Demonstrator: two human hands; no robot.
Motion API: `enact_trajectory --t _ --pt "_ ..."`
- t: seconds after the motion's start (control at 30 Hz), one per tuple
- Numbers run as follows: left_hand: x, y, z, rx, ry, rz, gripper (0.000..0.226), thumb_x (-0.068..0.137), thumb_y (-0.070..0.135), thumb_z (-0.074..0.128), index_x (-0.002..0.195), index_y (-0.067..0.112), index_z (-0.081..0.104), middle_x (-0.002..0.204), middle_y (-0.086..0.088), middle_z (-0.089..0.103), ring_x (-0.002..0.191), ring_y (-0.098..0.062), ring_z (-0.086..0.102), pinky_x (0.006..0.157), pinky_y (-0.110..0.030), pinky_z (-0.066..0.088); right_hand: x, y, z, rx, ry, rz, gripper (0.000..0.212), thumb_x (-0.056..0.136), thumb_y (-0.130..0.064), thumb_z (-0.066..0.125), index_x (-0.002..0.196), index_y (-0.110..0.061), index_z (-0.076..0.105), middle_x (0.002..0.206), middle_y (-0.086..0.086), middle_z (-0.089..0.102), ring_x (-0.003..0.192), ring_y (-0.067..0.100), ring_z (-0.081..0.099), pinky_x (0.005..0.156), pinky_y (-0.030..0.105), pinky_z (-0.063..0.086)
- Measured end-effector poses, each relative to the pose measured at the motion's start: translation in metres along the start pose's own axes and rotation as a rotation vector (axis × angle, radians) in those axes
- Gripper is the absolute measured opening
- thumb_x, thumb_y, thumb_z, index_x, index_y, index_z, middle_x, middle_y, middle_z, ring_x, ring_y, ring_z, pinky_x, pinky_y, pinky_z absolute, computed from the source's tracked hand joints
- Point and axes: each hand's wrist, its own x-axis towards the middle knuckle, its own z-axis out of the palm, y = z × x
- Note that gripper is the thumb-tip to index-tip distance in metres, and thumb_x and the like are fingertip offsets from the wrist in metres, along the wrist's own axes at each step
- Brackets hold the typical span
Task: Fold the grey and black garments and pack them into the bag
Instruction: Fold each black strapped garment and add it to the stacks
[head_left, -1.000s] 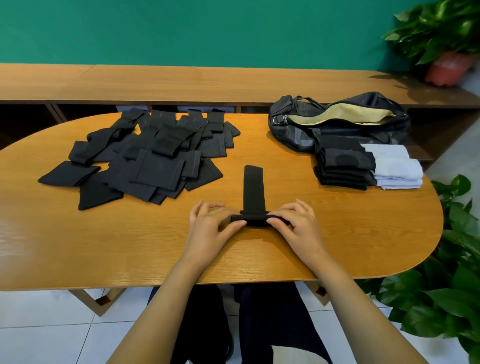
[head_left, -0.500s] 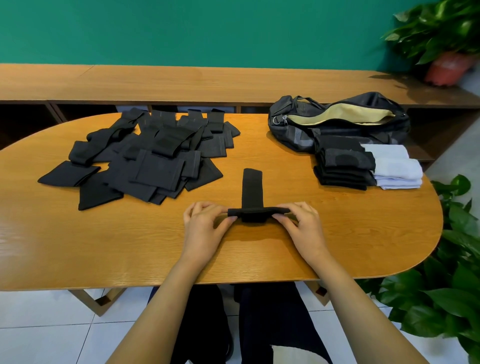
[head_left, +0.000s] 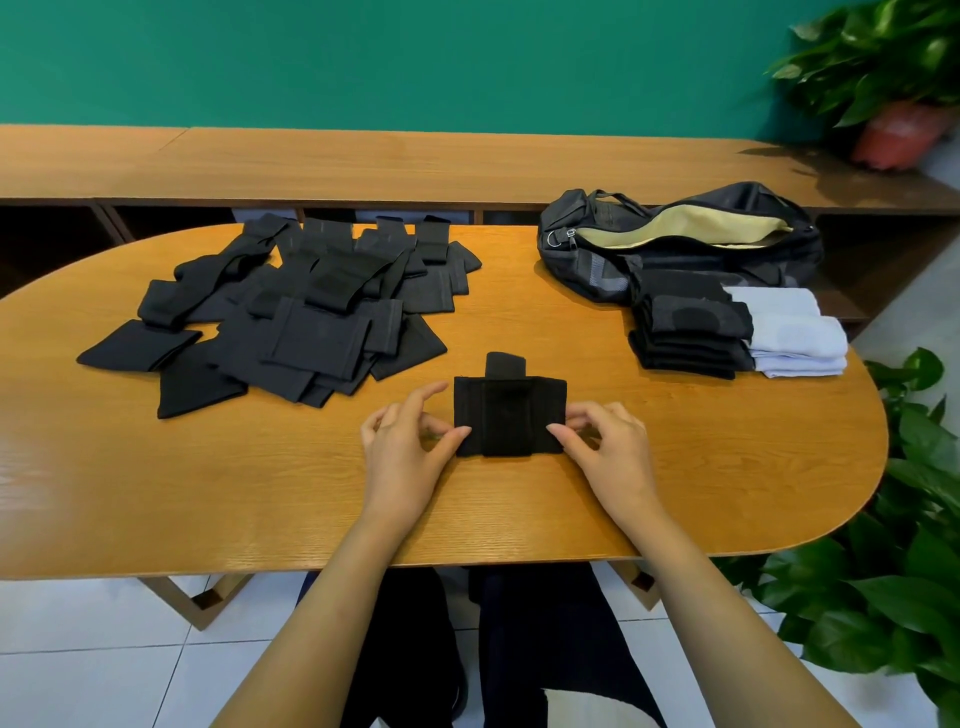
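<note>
Head camera: folded black garment lies flat near the tabletop's front edge, centred. Left hand pinches its left near corner, right hand its right one. Unzipped bag sits by the far right edge.

Glossy wood-grain table, matt black knit cloth garment at its front, dark fabric bag with metal ring behind, smooth pale-grey folded cloth beside

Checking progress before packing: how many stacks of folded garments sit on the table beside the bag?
2. A black stack lies in front of the bag, and a light grey stack sits beside it on the right. Any already inside the bag would be hidden.
</note>
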Motion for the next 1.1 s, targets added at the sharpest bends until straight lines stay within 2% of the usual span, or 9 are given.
enact_trajectory --t 0.17,0.37,0.5,0.63,0.7,0.8,0.93,1.03,1.1 --pt "0.000 0.000 0.000 0.051 -0.019 0.010 0.048 0.082 0.036 0.072 0.127 0.032 0.054 0.078 0.017 0.066 0.096 -0.003 0.054 0.105 -0.035 0.023 -0.002 -0.001 -0.001 -0.052 0.050 -0.090 0.013 0.084 -0.037 0.069 0.086 -0.029 0.059 0.080 -0.018 0.053 0.090 0.007 0.047 0.093 0.035 0.036" --pt "0.000 -0.001 0.001 0.096 -0.053 0.028 0.032 0.083 0.038 0.071 0.114 0.036 0.062 0.079 0.017 0.065 0.090 0.001 0.047 0.105 -0.035 0.025 -0.001 -0.001 0.001 -0.125 0.016 -0.073 0.018 0.084 -0.035 0.068 0.084 -0.031 0.051 0.084 -0.016 0.049 0.091 0.006 0.044 0.092 0.032 0.032" --pt "-0.001 -0.001 0.001 0.117 -0.097 0.060 0.025 0.083 0.038 0.071 0.107 0.031 0.070 0.090 0.019 0.064 0.098 -0.006 0.048 0.102 -0.037 0.026 0.001 -0.002 0.001 -0.132 0.019 -0.037 0.024 0.087 -0.033 0.067 0.104 -0.029 0.051 0.102 -0.015 0.052 0.103 0.005 0.043 0.097 0.032 0.032" --pt "-0.001 0.003 -0.002 0.156 -0.111 0.054 0.033 0.087 0.045 0.064 0.117 0.031 0.066 0.108 0.017 0.062 0.108 -0.006 0.042 0.099 -0.030 0.020 0.001 -0.005 0.000 -0.084 -0.044 0.015 0.040 0.099 -0.040 0.047 0.136 -0.026 0.045 0.131 -0.011 0.050 0.129 0.006 0.034 0.111 0.039 0.028" --pt "-0.001 0.005 -0.003 0.150 -0.152 0.024 0.041 0.087 0.048 0.064 0.124 0.032 0.062 0.110 0.017 0.056 0.108 0.001 0.034 0.105 -0.030 0.018 0.002 -0.007 0.001 -0.124 -0.112 0.001 0.045 0.101 -0.042 0.039 0.144 -0.026 0.038 0.142 -0.007 0.045 0.138 0.009 0.028 0.118 0.043 0.020" --pt "-0.001 0.005 -0.003 0.157 -0.198 0.025 0.048 0.085 0.049 0.065 0.129 0.033 0.059 0.114 0.014 0.057 0.112 0.001 0.034 0.111 -0.032 0.014 0.003 -0.004 0.003 -0.199 -0.189 -0.050 0.050 0.102 -0.046 0.031 0.149 -0.028 0.029 0.155 -0.006 0.030 0.146 0.010 0.011 0.121 0.039 0.002" --pt "-0.001 0.009 -0.005 0.173 -0.249 0.031 0.048 0.085 0.047 0.067 0.130 0.034 0.058 0.107 0.019 0.047 0.100 0.014 0.017 0.115 -0.039 0.017 0.004 -0.003 0.004 -0.214 -0.175 -0.073 0.055 0.100 -0.049 0.027 0.151 -0.029 0.024 0.160 -0.008 0.019 0.148 0.007 -0.001 0.120 0.038 -0.007" --pt "-0.002 0.011 -0.006 0.166 -0.277 0.016 0.046 0.084 0.045 0.069 0.128 0.036 0.059 0.107 0.017 0.046 0.096 0.016 0.012 0.116 -0.043 0.018 0.004 -0.004 0.004 -0.196 -0.194 -0.029 0.052 0.103 -0.043 0.032 0.152 -0.028 0.021 0.157 -0.003 0.026 0.147 0.007 0.002 0.120 0.038 -0.008" --pt "-0.002 0.011 -0.006 0.156 -0.295 0.013 0.045 0.083 0.046 0.069 0.127 0.038 0.060 0.110 0.015 0.048 0.097 0.016 0.013 0.117 -0.044 0.016 0.004 -0.003 0.005 -0.193 -0.200 -0.055 0.053 0.103 -0.042 0.031 0.152 -0.028 0.019 0.153 -0.008 0.034 0.147 0.007 0.006 0.120 0.039 -0.009"
